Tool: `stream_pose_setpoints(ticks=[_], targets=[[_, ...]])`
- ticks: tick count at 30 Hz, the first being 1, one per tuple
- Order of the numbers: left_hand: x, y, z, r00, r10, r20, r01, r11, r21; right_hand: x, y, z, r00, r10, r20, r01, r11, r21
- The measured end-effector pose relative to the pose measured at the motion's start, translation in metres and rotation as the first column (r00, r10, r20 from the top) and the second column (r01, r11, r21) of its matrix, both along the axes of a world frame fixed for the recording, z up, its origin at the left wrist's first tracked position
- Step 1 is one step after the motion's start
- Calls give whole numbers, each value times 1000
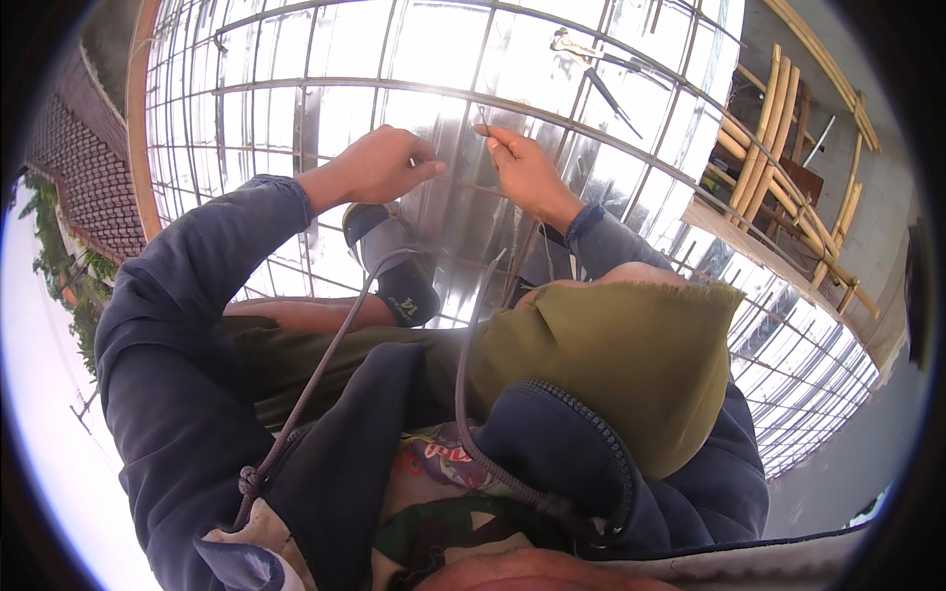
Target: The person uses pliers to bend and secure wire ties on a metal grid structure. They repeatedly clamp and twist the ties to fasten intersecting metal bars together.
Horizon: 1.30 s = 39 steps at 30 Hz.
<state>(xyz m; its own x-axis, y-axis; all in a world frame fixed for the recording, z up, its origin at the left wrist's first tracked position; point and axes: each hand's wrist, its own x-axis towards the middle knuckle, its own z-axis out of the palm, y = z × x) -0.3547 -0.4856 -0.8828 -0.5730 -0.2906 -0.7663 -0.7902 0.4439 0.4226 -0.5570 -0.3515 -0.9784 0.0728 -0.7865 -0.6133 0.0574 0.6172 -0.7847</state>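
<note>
Under both hands spreads a grid of thin steel reinforcing bars [424, 89] over shiny metal sheeting [266, 118]. My right hand [532, 175] pinches what looks like a short dark piece of tie wire [483, 115] between thumb and forefinger, close to a long curved bar. To its left, my left hand [384, 167] hovers above the grid with its fingers curled. Whatever it holds, if anything, is hidden. Beyond the right hand, a pair of pincers [602, 91] with dark handles lies on the bars, its handles spread apart.
My foot in a dark sock [406, 295] rests on the grid below my hands. Bamboo poles [764, 148] stand and lie past the right edge of the sheeting. A wooden board [140, 128] borders the left edge, with a tiled roof [94, 163] beyond and lower.
</note>
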Motion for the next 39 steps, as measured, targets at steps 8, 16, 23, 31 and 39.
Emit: stream_pose_setpoints(ticks=[8, 16, 23, 31, 39], targets=[[10, -51, -85, 940, -54, -336, -139, 841, -523, 30, -13, -55, 954, -294, 52, 282, 945, 164], [-19, -52, -126, 921, 179, -346, -292, 906, -308, 46, -34, -68, 909, -417, -9, 417, 906, 79], [-21, -53, -117, 866, 375, -331, -446, 879, -170, 51, -39, -87, 848, -503, 167, 500, 864, 65], [-11, -22, -117, 734, 342, -586, -527, 832, -175, 36, -10, -61, 941, -324, 98, 303, 935, 184], [10, -25, -129, 705, 158, -691, -387, 902, -189, 22, -41, -5, 894, 103, -436, -199, 963, -181]])
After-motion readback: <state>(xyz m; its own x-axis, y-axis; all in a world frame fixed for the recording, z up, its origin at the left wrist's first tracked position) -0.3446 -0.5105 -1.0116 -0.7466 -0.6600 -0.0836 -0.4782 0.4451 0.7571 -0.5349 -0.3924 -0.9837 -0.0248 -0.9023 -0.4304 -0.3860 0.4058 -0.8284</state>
